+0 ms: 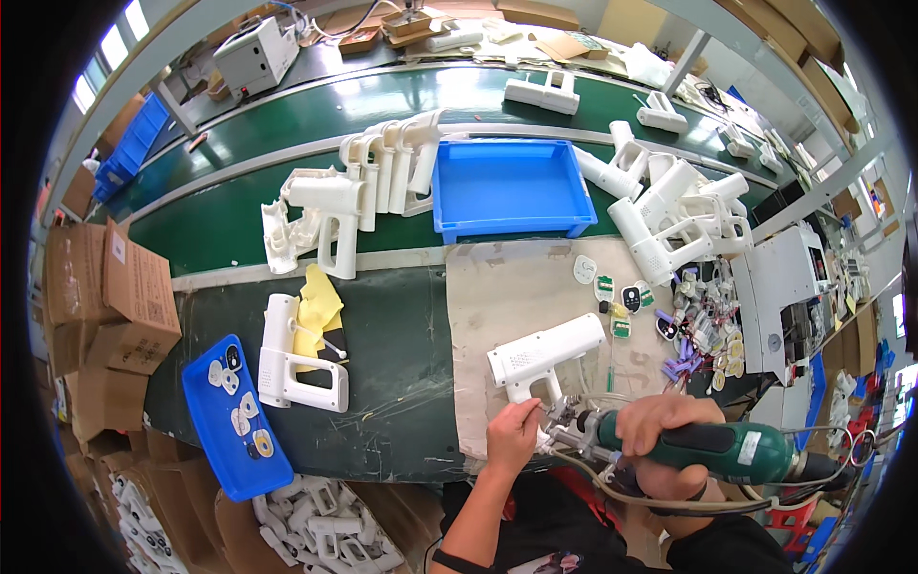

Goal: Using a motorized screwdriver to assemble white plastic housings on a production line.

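Note:
A white gun-shaped plastic housing point(549, 350) lies on the beige mat, its looped handle toward me. My left hand point(513, 436) has its fingers closed at the lower end of that handle; the exact grip is partly hidden. My right hand point(660, 421) is wrapped round a green power screwdriver point(732, 450), held almost level with its metal front end pointing left. That front end is close to the handle and my left fingers; whether it touches the housing I cannot tell. A thin screwdriver point(610, 375) lies on the mat right of the housing.
A blue bin point(514, 230) stands beyond the mat, between white housings point(392, 163) and more housings point(669, 210). Small parts point(708, 325) crowd the right. Leftward are another housing point(280, 349), a yellow cloth point(318, 306), a blue tray point(206, 421) and cardboard boxes point(143, 316).

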Available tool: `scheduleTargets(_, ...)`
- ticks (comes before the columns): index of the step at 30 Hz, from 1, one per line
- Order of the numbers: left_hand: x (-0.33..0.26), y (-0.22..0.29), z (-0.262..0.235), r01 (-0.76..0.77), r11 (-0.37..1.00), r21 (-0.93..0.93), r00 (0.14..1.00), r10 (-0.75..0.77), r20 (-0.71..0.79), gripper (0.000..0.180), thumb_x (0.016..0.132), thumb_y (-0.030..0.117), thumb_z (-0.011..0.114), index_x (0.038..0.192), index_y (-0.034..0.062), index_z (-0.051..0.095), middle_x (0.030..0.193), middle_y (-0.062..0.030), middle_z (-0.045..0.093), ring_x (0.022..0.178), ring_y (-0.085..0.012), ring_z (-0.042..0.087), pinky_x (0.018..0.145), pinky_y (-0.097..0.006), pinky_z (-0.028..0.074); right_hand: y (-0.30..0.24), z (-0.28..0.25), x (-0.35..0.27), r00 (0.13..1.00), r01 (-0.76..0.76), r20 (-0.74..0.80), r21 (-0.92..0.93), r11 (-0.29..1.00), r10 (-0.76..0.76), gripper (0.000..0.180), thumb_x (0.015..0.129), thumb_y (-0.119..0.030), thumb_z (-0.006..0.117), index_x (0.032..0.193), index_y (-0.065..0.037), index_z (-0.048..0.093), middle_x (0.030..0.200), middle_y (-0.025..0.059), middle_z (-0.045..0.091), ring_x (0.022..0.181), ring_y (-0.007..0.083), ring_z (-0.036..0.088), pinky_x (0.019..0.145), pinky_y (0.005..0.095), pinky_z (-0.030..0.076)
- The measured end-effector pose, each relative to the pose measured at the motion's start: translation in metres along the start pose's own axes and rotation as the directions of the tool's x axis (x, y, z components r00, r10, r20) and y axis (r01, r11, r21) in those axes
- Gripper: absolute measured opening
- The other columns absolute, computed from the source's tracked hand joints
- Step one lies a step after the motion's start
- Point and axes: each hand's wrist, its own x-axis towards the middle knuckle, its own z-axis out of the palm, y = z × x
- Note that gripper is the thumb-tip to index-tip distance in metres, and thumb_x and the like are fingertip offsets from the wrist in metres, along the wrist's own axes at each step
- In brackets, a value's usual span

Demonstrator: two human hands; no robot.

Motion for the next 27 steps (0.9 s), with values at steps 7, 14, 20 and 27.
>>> scheduleTargets(7, -0.019, -0.009, -0.014, 0.431, 0.826, -0.363, 0.902, -0.409, 0.140, 0.013, 0.087, 0.013, 0.062, 0.086, -0.0001, 0.064, 0.067, 0.0037, 0.055, 0.059, -0.0045, 0.049, 0.051, -0.022, 0.039, -0.011, -0.033, -0.027, 1.000, 0.004, 0.016, 0.113, 0.994, -0.005, 0.054, 0.079, -0.042, 0.071, 0.107, 0.000, 0.050, 0.072, 0.0104, 0.060, 0.059, 0.0212, 0.060, 0.057, 0.0356, 0.051)
scheduleTargets(14, -0.013, -0.009, -0.009, 0.581, 0.723, -0.375, 0.814, -0.505, 0.288, 0.024, 0.084, 0.015, 0.067, 0.067, 0.0049, 0.054, 0.061, 0.0048, 0.049, 0.052, -0.0019, 0.038, 0.045, -0.021, 0.029, -0.006, -0.047, -0.035, 0.999, 0.019, -0.050, -0.018, 1.000, -0.020, 0.056, 0.080, -0.052, 0.066, 0.099, -0.002, 0.049, 0.065, 0.0067, 0.054, 0.052, 0.0176, 0.053, 0.049, 0.0308, 0.045)
scheduleTargets(20, -0.009, -0.013, -0.002, 0.534, 0.823, -0.196, 0.846, -0.519, 0.125, 0.040, 0.074, 0.021, 0.078, 0.055, 0.0048, 0.046, 0.053, 0.0045, 0.047, 0.052, -0.0041, 0.037, 0.046, -0.024, 0.032, 0.007, -0.057, -0.040, 0.998, -0.004, 0.060, 0.056, 0.998, 0.000, 0.054, 0.075, -0.038, 0.077, 0.108, -0.002, 0.052, 0.073, 0.0096, 0.062, 0.059, 0.0226, 0.060, 0.057, 0.0357, 0.051)
scheduleTargets(27, -0.006, -0.017, 0.005, 0.486, 0.872, -0.050, 0.873, -0.483, 0.060, 0.044, 0.070, 0.022, 0.080, 0.054, 0.0028, 0.044, 0.051, 0.0020, 0.046, 0.051, -0.0062, 0.037, 0.046, -0.026, 0.034, 0.031, -0.061, -0.049, 0.990, 0.057, 0.129, 0.054, 0.997, -0.064, 0.046, 0.075, -0.023, 0.079, 0.102, 0.003, 0.053, 0.070, 0.0102, 0.059, 0.058, 0.0232, 0.059, 0.054, 0.0350, 0.050)
